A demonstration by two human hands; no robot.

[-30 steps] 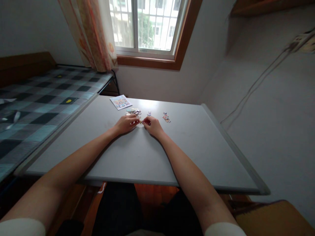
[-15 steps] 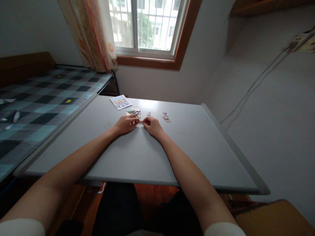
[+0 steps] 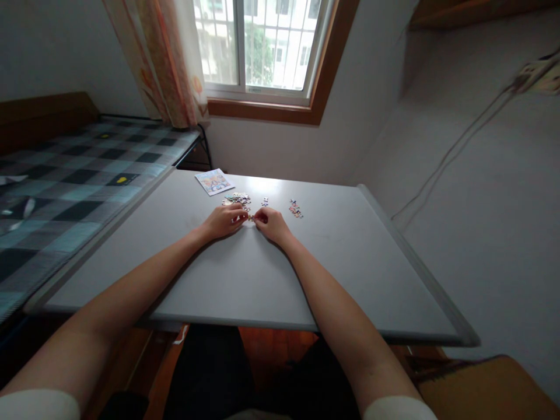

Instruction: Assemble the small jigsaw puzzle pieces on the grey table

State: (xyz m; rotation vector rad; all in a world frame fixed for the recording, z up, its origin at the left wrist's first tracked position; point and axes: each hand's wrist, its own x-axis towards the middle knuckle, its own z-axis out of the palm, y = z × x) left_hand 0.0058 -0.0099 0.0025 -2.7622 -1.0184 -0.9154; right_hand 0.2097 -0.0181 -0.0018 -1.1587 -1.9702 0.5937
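Note:
My left hand [image 3: 225, 221] and my right hand [image 3: 272, 224] meet low over the white table [image 3: 245, 280], fingertips pinched towards each other. Between them small jigsaw pieces [image 3: 251, 217] show, gripped from both sides; the fingers cover most of them. Just beyond my left hand lies a loose pile of jigsaw pieces [image 3: 238, 199]. A small joined bit of puzzle [image 3: 265, 202] rests past my right hand. Further right is another cluster of reddish pieces [image 3: 295, 209].
A square picture card [image 3: 214, 182] lies at the table's far left. A bed with a checked sheet [image 3: 87, 169] runs along the left side. Behind the table are a window [image 3: 262, 52] and a curtain [image 3: 164, 70]. A wooden seat [image 3: 494, 388] stands at lower right.

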